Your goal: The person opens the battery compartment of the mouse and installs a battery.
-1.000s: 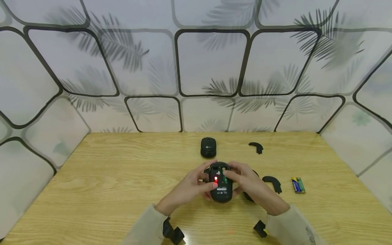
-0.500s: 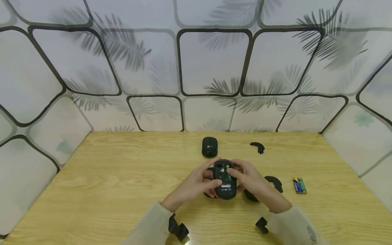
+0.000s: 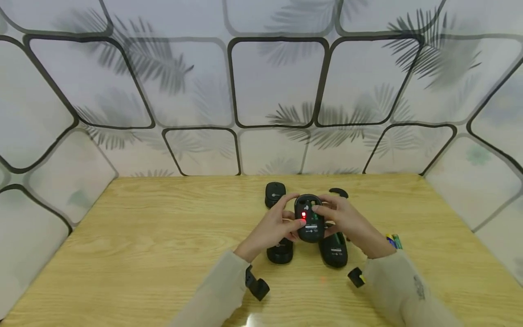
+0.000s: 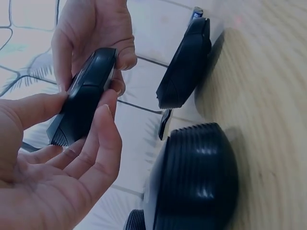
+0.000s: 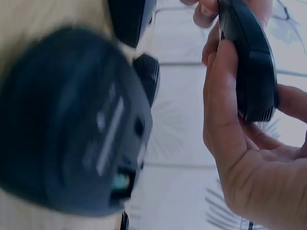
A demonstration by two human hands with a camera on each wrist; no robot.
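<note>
Holding a black, rounded plastic computer mouse point(image 3: 311, 230) underside-up, I am supporting it above the pale wood-grain table point(image 3: 163, 254) with both hands. My left hand point(image 3: 273, 229) is gripping the left side, its thumb lying just below a glowing red light point(image 3: 303, 214). My right hand point(image 3: 347, 219) is gripping the opposite side, its thumb resting at the open battery bay point(image 3: 315, 217). Something green is showing inside; I am not able to confirm its seating.

Governing relation: the long axis is running away from me, the bay lying toward the far end on the right. I am judging the right thumb nearer and better placed.

Surrounding parts: a second black mouse point(image 3: 275, 192) is sitting base-down at the rear; a third mouse point(image 3: 280, 252), also base-down, is sitting nearer me. A fourth mouse point(image 3: 335, 254) is lying underside-up below the right hand. A curved black plastic piece point(image 3: 338, 192) is lying rear right; blue-and-yellow and green cylindrical batteries point(image 3: 397, 241) are showing partly beyond my right wrist.
</note>
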